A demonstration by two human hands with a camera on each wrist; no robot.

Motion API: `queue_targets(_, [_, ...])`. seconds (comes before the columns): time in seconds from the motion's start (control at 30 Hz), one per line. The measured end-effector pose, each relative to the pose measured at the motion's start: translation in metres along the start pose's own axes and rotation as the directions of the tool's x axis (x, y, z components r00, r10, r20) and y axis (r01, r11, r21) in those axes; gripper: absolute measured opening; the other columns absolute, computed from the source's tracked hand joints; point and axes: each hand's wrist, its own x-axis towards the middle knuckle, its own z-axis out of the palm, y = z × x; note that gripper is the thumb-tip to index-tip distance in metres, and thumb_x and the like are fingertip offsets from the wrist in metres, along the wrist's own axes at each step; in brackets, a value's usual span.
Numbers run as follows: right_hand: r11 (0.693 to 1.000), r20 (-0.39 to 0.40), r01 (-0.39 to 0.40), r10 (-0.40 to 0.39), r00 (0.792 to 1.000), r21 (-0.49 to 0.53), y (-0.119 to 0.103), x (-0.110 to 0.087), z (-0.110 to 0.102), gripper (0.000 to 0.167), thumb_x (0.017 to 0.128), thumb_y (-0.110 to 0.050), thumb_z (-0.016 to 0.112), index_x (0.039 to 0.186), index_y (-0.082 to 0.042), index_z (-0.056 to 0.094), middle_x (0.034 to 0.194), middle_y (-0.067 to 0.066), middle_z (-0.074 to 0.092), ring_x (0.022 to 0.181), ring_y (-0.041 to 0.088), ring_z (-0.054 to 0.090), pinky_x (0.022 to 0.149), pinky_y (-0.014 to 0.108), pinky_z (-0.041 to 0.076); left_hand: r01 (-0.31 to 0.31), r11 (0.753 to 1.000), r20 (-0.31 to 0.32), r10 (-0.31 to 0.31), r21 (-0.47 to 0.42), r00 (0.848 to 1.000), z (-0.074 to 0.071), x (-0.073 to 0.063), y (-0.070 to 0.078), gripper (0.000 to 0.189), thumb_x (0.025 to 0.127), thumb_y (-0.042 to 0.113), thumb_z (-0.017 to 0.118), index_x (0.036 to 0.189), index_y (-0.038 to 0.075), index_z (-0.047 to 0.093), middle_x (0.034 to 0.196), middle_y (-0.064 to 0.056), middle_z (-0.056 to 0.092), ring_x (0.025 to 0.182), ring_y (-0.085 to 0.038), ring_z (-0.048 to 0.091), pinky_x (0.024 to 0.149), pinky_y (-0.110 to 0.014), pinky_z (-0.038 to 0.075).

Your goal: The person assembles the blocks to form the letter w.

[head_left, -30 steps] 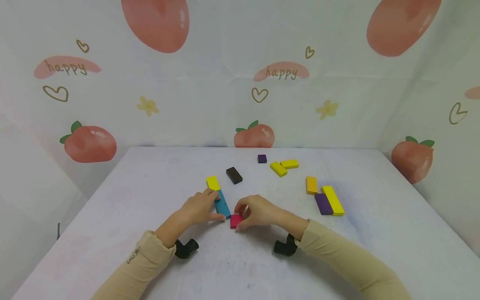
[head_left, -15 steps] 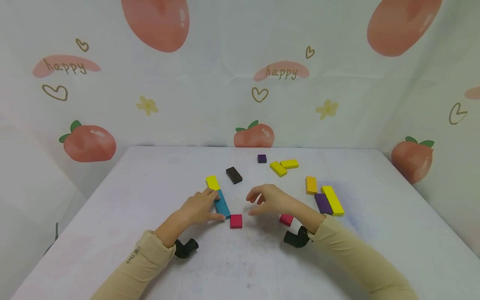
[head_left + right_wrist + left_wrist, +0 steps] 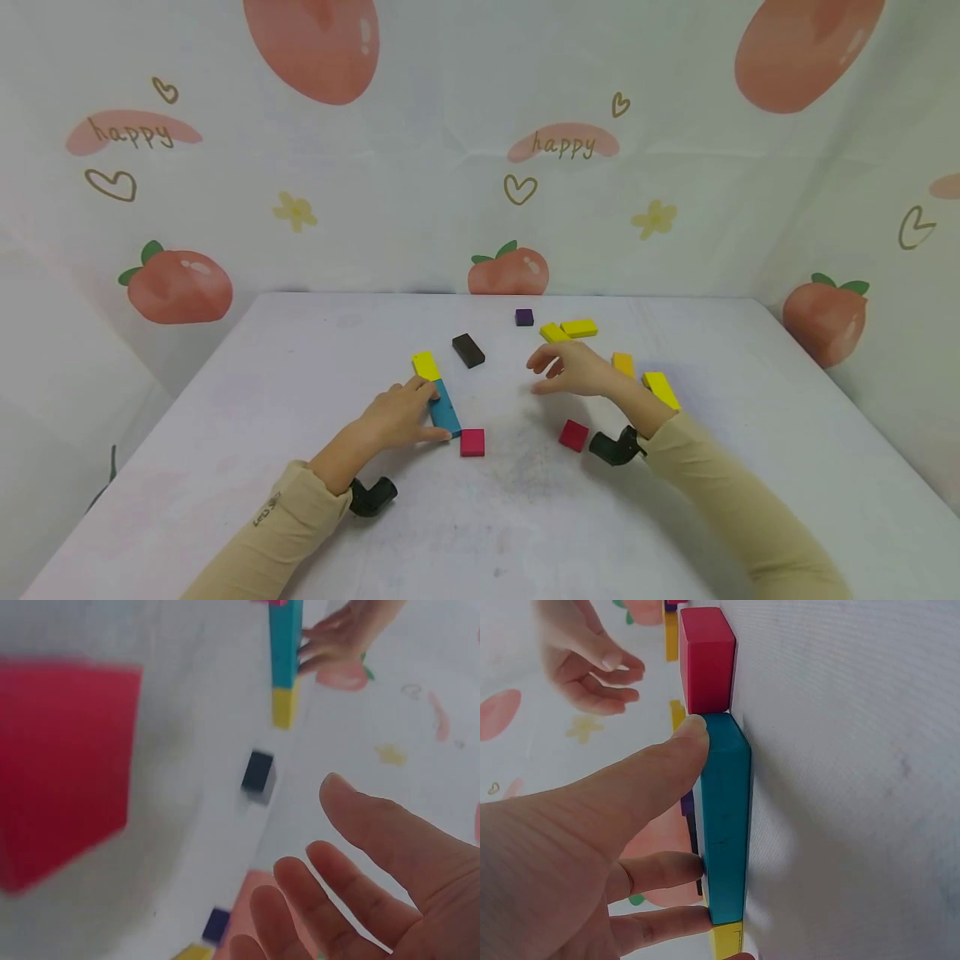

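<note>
My left hand (image 3: 397, 417) rests its fingertips and thumb on a long blue block (image 3: 446, 412). The left wrist view shows the thumb near one end of that block and two fingers towards the other. A yellow block (image 3: 426, 365) adjoins its far end, and a red block (image 3: 472, 442) sits at the near end. My right hand (image 3: 573, 372) hovers over the table with loosely bent fingers and nothing between them. Beneath its wrist lies a second red block (image 3: 573, 436), which looms large in the right wrist view.
A black block (image 3: 468, 351) and a small purple block (image 3: 524, 317) lie farther back. Beyond the right hand are two yellow blocks (image 3: 579, 328). An orange block (image 3: 622, 364) and a long yellow block (image 3: 660, 389) are partly hidden by the right arm.
My right hand has let go of the red block beside the blue one and moved away to the back right, uncovering the second red block. The left hand has stayed put.
</note>
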Motion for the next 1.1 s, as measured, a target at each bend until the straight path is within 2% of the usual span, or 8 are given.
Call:
queue_targets(0.27, [1.0,-0.041,-0.006,0.006,0.999,-0.001,0.032,0.01,-0.02,0.04,0.081,-0.015,0.071,0.114,0.004,0.059,0.11,0.022,0.062,0.096,0.03,0.062,0.087,0.039,0.052,0.001,1.0,0.0,-0.001,-0.002,1.0,-0.001,0.0,0.001,0.06,0.077,0.044,0.073,0.12,0.007,0.053,0.129,-0.015,0.05,0.093,-0.03,0.052,0.085,-0.047,0.048])
queue_targets(0.43, [0.999,-0.055,-0.021,0.019,0.998,-0.043,0.047,0.019,-0.03,0.043,0.082,-0.013,0.07,0.119,0.004,0.056,0.113,0.023,0.06,0.1,0.035,0.06,0.091,0.043,0.05,0.004,1.0,0.002,-0.004,-0.005,1.0,-0.002,-0.001,0.001,0.06,0.077,0.044,0.073,0.12,0.007,0.053,0.13,-0.015,0.05,0.094,-0.03,0.052,0.085,-0.048,0.047])
queue_targets(0.77, [0.98,0.002,-0.181,0.181,0.983,-0.079,0.056,0.032,-0.037,0.055,0.084,-0.011,0.066,0.134,-0.007,0.045,0.127,0.024,0.048,0.109,0.036,0.051,0.093,0.044,0.048,0.006,1.0,0.009,-0.006,0.008,1.0,-0.002,0.001,0.001,0.061,0.077,0.045,0.072,0.121,0.007,0.053,0.129,-0.015,0.05,0.094,-0.03,0.052,0.085,-0.048,0.048])
queue_targets(0.9, [0.976,0.008,-0.19,0.192,0.981,-0.104,0.061,0.037,-0.037,0.056,0.083,-0.01,0.066,0.135,-0.008,0.043,0.127,0.024,0.047,0.107,0.035,0.05,0.093,0.043,0.048,0.004,1.0,0.011,-0.005,0.007,1.0,-0.002,0.0,0.001,0.061,0.077,0.045,0.072,0.12,0.007,0.053,0.129,-0.016,0.05,0.093,-0.03,0.052,0.085,-0.047,0.048])
queue_targets(1.1, [0.977,0.012,-0.164,0.167,0.986,-0.135,0.069,0.044,-0.039,0.059,0.082,-0.01,0.068,0.136,-0.009,0.042,0.124,0.025,0.048,0.106,0.034,0.05,0.095,0.045,0.046,0.004,1.0,0.01,-0.004,0.007,1.0,-0.002,0.0,0.001,0.061,0.077,0.045,0.073,0.12,0.007,0.053,0.129,-0.016,0.05,0.093,-0.029,0.052,0.084,-0.047,0.048])
